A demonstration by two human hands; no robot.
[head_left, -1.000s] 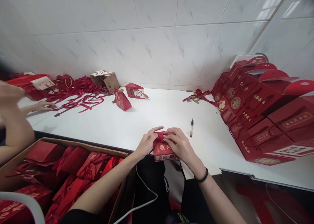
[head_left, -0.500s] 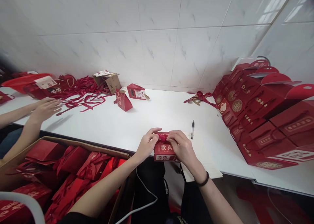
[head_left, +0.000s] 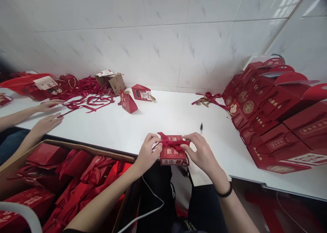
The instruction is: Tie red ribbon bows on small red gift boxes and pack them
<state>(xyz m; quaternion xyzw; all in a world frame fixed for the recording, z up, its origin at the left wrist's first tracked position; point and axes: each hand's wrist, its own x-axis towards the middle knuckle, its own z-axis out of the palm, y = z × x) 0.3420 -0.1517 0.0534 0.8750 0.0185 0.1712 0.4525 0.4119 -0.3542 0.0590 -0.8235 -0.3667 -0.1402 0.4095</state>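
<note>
A small red gift box (head_left: 172, 155) with white characters lies at the front edge of the table, close to my body. A dark red ribbon (head_left: 173, 143) is tied across its top in a bow. My left hand (head_left: 149, 151) pinches the ribbon at the left side of the bow, thumb against fingers. On the other side, my right hand (head_left: 200, 149) pinches the right loop of the same ribbon between thumb and fingers. A sheet of paper (head_left: 200, 176) lies partly under my right hand, and a black pen (head_left: 201, 127) is just beyond it.
A carton (head_left: 127, 159) of red boxes stands at lower left. Stacked red gift boxes (head_left: 270, 110) fill the right side. Two small boxes (head_left: 129, 102), loose ribbons (head_left: 89, 102) and an open cardboard box (head_left: 116, 84) sit along the back. Another person's hands (head_left: 47, 122) work at left.
My hands have moved apart, and the bow now shows spread between them across the box. The other person's hands have separated, with a ribbon at their fingers.
</note>
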